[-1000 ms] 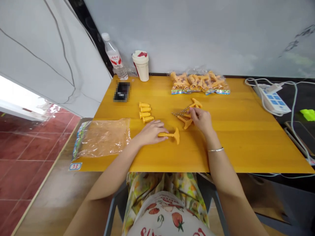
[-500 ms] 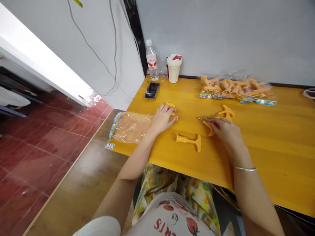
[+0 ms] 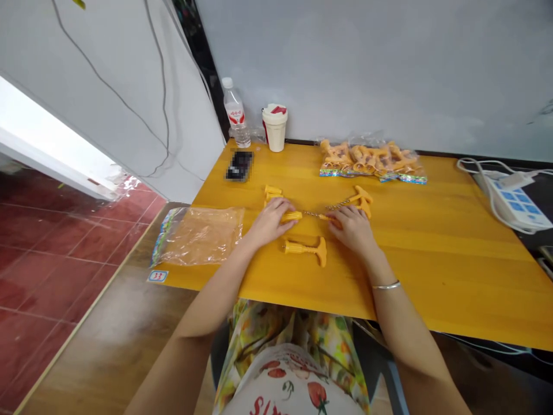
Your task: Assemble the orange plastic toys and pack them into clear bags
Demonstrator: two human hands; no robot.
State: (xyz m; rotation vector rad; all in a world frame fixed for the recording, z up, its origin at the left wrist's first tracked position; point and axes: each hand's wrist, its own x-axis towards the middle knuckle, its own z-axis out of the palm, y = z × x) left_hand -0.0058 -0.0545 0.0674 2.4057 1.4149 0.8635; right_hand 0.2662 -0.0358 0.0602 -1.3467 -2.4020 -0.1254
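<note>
- Yellow plastic sleeve (image 3: pixel 292 217): held in the left hand (image 3: pixel 271 221), that grip narrow around it, at nine from the midpoint between both hands; its end faces the metal spiral.
- Corkscrew (image 3: pixel 325 217): pinched in the right hand (image 3: pixel 352 227) at three, its handle hidden by the fingers; holding it back there probably spares the fingers the sharp tip, which points to nine, apart from the sleeve.
- Assembled corkscrew (image 3: pixel 295 247): flat at six, near both hands, its shank covered.
- Other corkscrews (image 3: pixel 362 200): just beyond the right hand at two, seemingly for short reach.
- Loose sleeves (image 3: pixel 273 191): at ten, partly behind the left hand, likewise close.
- Flat clear bag (image 3: pixel 203 236): at nine on the counter (image 3: pixel 432 248).
- Filled bags (image 3: pixel 371 158): between one and two, against the back, presumably out of the way; bottle (image 3: pixel 237 118) and cup (image 3: pixel 275 127) at eleven, phone (image 3: pixel 239 166) at ten.
</note>
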